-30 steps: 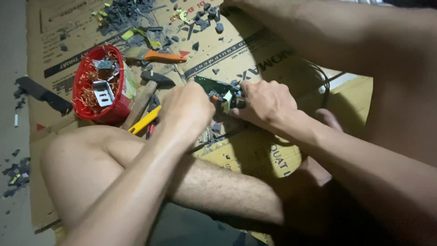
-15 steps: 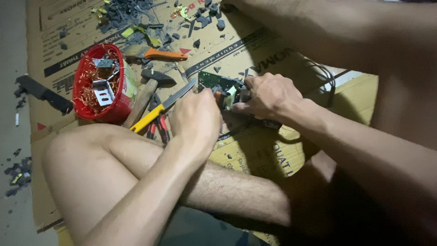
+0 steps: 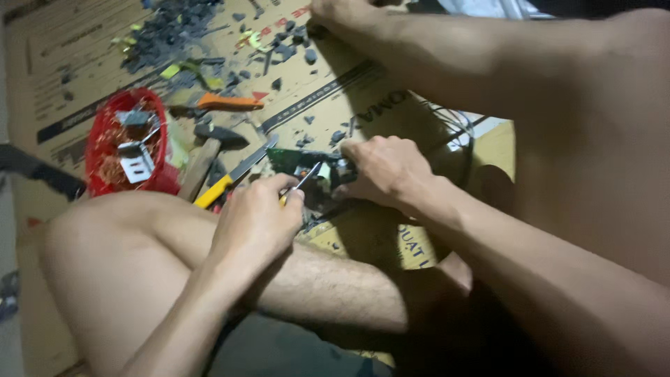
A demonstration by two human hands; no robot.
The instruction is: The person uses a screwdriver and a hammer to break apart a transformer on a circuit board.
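- Floor setup here: flattened cardboard sheets (image 3: 335, 84) spread out as the work surface, with grey plastic rubble (image 3: 167, 31) scattered up top. No proper counter anywhere.
- Far left, a red basket (image 3: 105, 139) full of metal bits and copper scraps, sitting where it was a second ago.
- Next to it a wooden-handled hammer (image 3: 209, 150) and an orange-handled tool (image 3: 227, 102), plus a yellow-handled knife (image 3: 234, 178), all lying loose.
- Left hand (image 3: 255, 223) has shifted: a second ago it was up over the board, now it sits lower, fingers clamped on a thin metal-tipped tool (image 3: 307, 176) poking at the board's edge.
- Green circuit board (image 3: 300, 164) is dead centre on the cardboard, just past the bent knee.
- Right hand (image 3: 387, 171) has stayed on it the whole time, fingers curled tight on the board's right end, pinning it.
- My read: the prying went from a top grip to working the tip in.
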